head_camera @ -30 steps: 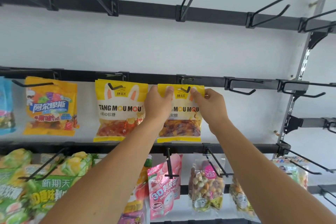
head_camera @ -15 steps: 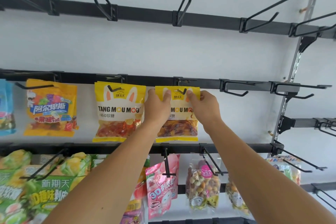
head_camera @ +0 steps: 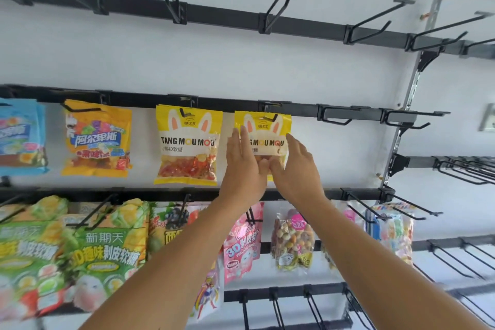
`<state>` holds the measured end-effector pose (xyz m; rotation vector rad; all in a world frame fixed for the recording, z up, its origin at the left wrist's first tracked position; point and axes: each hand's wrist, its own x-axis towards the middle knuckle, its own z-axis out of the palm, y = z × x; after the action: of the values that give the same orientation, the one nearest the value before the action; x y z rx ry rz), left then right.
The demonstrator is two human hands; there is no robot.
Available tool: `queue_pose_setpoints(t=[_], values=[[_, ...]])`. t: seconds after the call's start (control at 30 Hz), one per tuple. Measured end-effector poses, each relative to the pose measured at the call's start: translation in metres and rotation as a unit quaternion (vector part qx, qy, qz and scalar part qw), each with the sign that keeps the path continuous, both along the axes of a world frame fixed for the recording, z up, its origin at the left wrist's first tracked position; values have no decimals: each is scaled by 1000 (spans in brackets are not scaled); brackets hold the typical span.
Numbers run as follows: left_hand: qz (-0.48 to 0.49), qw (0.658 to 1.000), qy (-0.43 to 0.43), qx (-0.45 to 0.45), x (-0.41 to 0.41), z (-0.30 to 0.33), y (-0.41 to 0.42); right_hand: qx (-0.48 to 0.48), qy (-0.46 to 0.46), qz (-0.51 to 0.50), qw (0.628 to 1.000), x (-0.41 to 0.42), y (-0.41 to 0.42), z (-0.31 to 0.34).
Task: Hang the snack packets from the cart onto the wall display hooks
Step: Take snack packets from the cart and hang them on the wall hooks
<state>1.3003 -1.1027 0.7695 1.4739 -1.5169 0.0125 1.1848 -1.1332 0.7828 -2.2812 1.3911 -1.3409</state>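
A yellow gummy packet (head_camera: 263,132) hung on its hook (head_camera: 270,117), just right of a matching packet (head_camera: 188,144). The left hand (head_camera: 245,166) and right hand (head_camera: 294,169) lay against it, fingers straight, apparently gripping nothing.

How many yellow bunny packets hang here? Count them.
2. The left packet hangs beside the hands; the right packet hangs between left hand and right hand. Others may hide behind.

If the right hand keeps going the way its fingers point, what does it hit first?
The right hand points up toward the wall, fingers straight at the yellow bunny packet hanging on its hook. It would likely press that packet first; whether contact exists already is unclear.
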Motion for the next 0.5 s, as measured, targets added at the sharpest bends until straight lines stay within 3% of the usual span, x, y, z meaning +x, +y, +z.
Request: queue_pose_setpoints(t=[0.2,0.5], values=[[87,980,-179,-7,3,-12,49,-62,145,-4,987,-24,49,-13],[182,921,-342,32,-1,-53,167,-88,200,58,974,-41,140,-59]])
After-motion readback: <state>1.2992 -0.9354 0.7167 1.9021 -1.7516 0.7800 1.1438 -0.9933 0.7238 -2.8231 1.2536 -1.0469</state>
